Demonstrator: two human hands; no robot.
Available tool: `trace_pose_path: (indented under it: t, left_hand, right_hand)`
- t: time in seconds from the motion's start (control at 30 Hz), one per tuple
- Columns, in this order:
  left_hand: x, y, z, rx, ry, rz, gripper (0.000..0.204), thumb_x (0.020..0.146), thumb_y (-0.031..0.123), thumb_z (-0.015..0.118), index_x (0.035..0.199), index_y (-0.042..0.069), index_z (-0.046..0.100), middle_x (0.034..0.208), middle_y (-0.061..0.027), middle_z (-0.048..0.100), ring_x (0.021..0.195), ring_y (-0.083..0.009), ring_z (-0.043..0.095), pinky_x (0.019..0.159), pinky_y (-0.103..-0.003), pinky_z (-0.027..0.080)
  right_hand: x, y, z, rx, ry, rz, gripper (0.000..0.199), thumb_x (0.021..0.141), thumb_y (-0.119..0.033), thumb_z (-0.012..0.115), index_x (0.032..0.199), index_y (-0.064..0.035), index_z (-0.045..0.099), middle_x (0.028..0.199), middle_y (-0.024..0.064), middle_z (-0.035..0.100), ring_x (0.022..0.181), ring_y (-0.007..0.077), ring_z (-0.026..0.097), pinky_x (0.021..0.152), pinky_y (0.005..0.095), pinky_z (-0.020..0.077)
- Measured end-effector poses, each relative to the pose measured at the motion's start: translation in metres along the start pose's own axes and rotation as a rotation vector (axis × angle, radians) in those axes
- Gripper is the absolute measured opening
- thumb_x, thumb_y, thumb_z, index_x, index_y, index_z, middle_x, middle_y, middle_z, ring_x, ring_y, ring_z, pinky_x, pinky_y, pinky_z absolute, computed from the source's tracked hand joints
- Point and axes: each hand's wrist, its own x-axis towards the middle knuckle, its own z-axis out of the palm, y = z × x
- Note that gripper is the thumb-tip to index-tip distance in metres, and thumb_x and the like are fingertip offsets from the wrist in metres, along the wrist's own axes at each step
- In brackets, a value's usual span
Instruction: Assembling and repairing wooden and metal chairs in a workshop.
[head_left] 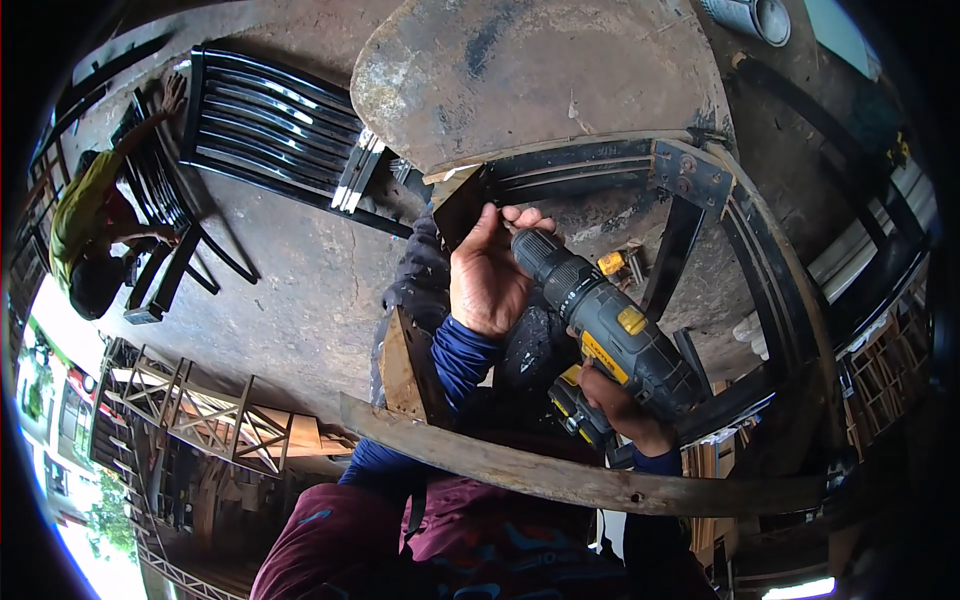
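Note:
My left hand (487, 272) grips a small dark wooden block (458, 206) and presses it against the black curved frame (600, 170) under a round worn tabletop (540, 70). My right hand (622, 405) holds a black and yellow cordless drill (605, 325) by its handle. The drill's nose points up and left, toward the block and my left fingers. A blue sleeve covers my left forearm.
A rough wooden plank (580, 475) crosses in front of my body. Black slatted chair parts (270, 120) lie on the concrete floor at upper left. Another person in a yellow shirt (85, 215) works on a black frame at far left. Wooden lattice frames (200, 410) stand lower left.

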Motion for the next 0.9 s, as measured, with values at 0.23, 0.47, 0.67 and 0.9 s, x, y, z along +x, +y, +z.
trace_pose_path:
  t: [0.23,0.47,0.67,0.9]
  left_hand:
    - [0.001,0.001,-0.001,0.022,-0.018,0.01,0.026,0.103,0.028,0.048,0.093,0.005,0.055,0.093,-0.0086,0.059,0.096,-0.0262,0.061,0.098,-0.046,0.048]
    - [0.001,0.002,-0.001,0.01,-0.031,-0.008,0.024,0.103,0.025,0.049,0.092,0.004,0.054,0.093,-0.0094,0.059,0.096,-0.0269,0.062,0.097,-0.046,0.048]
    - [0.004,0.002,-0.004,-0.024,-0.067,-0.009,0.024,0.103,0.025,0.049,0.094,0.004,0.057,0.095,-0.0119,0.063,0.097,-0.0287,0.065,0.097,-0.045,0.049]
    - [0.002,0.003,-0.001,-0.054,-0.026,-0.023,0.024,0.103,0.024,0.05,0.092,0.004,0.057,0.095,-0.0115,0.062,0.097,-0.0282,0.064,0.098,-0.045,0.048]
  right_hand:
    - [-0.003,-0.014,0.0,0.575,-0.171,0.11,0.014,0.102,-0.023,0.044,0.099,-0.01,0.046,0.09,0.0005,0.043,0.089,0.0095,0.05,0.077,0.0231,0.048]
    - [-0.004,-0.038,0.009,-0.519,-0.016,-0.064,0.014,0.099,-0.021,0.049,0.089,-0.0106,0.049,0.083,0.0006,0.047,0.081,0.0124,0.056,0.073,0.0292,0.052]
    - [-0.009,-0.022,0.008,0.033,0.016,0.133,0.012,0.094,-0.014,0.059,0.093,-0.008,0.048,0.086,0.0011,0.047,0.082,0.0123,0.055,0.077,0.027,0.0522]
    - [-0.01,-0.005,0.01,0.261,-0.018,0.065,0.02,0.094,-0.014,0.061,0.102,-0.0043,0.047,0.093,0.0029,0.046,0.088,0.0111,0.051,0.086,0.02,0.0466]
